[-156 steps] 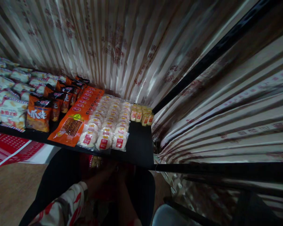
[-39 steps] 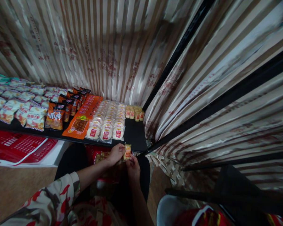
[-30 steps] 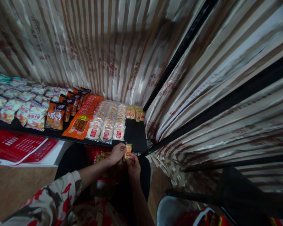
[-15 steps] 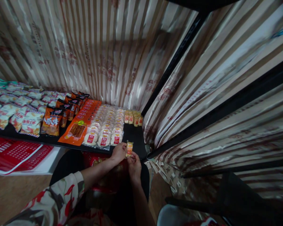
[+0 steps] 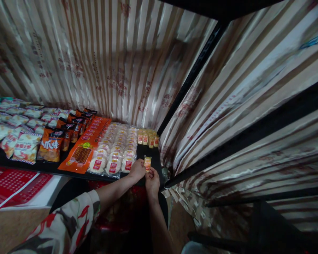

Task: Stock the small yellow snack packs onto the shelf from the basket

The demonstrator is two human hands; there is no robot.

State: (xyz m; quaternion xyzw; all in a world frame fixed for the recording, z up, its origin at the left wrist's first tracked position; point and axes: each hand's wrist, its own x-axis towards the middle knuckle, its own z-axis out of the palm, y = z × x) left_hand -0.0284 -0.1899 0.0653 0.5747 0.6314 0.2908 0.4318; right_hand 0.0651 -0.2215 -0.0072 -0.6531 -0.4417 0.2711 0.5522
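Both hands pinch one small yellow snack packet over the right end of a low black shelf. My left hand holds its left side and my right hand holds its lower edge, fingers closed. Further back on the shelf stands a short row of the same yellow packets. To the left of my hands lie rows of round white cakes in clear wrap.
Orange packs, dark chip bags and pale snack bags fill the shelf leftwards. Striped satin curtains hang behind and to the right, behind black frame bars. A red basket lies on the floor at the left.
Both hands have lifted the yellow packet from below the shelf edge up and forward over the shelf's right end. The view has shifted slightly down and left.
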